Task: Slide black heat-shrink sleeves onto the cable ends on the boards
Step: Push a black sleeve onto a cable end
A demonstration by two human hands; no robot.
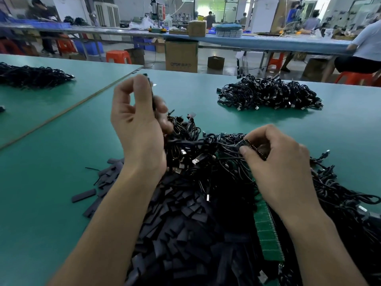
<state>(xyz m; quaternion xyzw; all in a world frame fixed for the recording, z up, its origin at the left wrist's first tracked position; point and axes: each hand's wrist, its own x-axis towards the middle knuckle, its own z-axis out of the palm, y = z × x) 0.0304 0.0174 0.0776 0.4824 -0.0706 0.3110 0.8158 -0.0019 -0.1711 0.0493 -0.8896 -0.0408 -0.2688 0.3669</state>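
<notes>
We held our left hand (pixel 137 120) raised over the green table (pixel 51 182), pinching a dark sleeved cable end (pixel 151 89). Our right hand (pixel 276 162) gripped a small board (pixel 254 148) above the tangled USB cables (pixel 206 162), beside the heap of black heat-shrink sleeves (pixel 185 223).

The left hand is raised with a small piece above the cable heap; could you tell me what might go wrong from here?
1. The left hand pinches its piece well above the tangled cables; if dropped, it could vanish among them.
2. The right hand grips a small board inside the tangle, so pulling may snag neighbouring cables.
3. Loose sleeves could slide off the table.
</notes>
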